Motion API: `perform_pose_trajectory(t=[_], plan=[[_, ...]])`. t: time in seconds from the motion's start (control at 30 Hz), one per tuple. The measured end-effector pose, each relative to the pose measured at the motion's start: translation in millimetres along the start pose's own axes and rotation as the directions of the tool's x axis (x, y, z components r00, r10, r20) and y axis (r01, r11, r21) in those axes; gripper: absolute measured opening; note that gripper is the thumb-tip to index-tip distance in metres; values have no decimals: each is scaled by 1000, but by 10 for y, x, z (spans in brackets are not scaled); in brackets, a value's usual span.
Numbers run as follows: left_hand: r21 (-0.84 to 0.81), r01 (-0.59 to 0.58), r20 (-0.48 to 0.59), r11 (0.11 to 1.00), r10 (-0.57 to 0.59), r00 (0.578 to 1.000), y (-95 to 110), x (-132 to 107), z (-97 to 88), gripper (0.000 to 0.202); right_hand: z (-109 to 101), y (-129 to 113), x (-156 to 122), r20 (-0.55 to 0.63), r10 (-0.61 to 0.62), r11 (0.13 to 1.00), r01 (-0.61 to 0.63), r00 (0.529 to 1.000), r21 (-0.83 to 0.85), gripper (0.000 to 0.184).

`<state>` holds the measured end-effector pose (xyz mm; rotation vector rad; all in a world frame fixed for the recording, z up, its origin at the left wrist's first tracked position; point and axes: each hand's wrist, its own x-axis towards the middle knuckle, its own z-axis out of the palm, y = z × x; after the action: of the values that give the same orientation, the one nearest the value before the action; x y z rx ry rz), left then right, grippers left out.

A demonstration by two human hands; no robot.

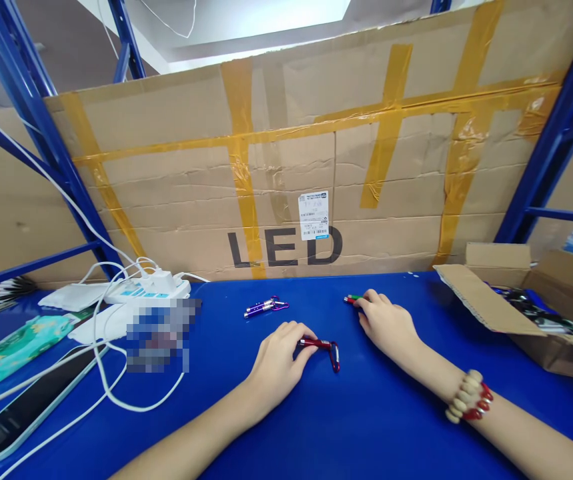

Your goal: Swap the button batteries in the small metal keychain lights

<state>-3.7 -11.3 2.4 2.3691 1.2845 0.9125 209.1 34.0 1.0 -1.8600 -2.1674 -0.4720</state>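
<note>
Carton (481, 300) of small items (541, 312), left fingers (296, 330) pinching red penlight (320, 344), right fingers (369, 304), grip unclear

- dark red metal penlight (316, 343): partly hidden by the left hand (279, 360)
- slim red and green object (351, 300): partly covered by the right hand (386, 323)
- white paper label (314, 215): fine print too small
- open brown cardboard box (486, 300): cut off at right
</note>
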Motion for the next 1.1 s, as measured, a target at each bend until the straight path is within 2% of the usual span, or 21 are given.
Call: perform_pose_trajectory(t=[0.1,0.17,0.23,0.3,0.37,0.47,0.57,0.67,0.9,1.1], plan=[[-28,20,-51,999,-21,998,-39,10,24,7,-37,-113,-37,-75,-47,960,66,996,271,24],[-36,-1,-75,999,-2,997,-49,13,31,7,-65,-231,-86,-128,-145,862,188,981,470,23],[-35,-46,-78,998,43,996,-42,10,32,7,-81,-327,-134,-159,-236,794,285,959,537,25],[-30,-95,-72,995,93,993,-26,3,32,7,-84,-353,-154,-174,-294,799,342,940,494,25],[-29,-129,-58,991,127,990,-10,-7,35,8,-83,-287,-129,-165,-277,869,320,947,378,24],[-26,-139,-41,990,138,990,0,-17,44,7,-86,-82,-33,-85,-116,979,129,990,159,23],[-27,-144,-39,989,143,989,-3,-21,50,7,-90,92,53,12,-12,999,12,1000,47,18],[-39,-152,-31,988,151,988,-7,-26,51,7,-87,156,88,74,20,1000,-20,997,5,15],[-55,-182,-19,982,181,983,-12,-35,58,7,-110,212,108,136,117,993,-113,984,-42,12],[-57,-169,-24,984,168,986,-6,-37,54,6,-78,252,124,109,95,995,-91,990,-41,13]])
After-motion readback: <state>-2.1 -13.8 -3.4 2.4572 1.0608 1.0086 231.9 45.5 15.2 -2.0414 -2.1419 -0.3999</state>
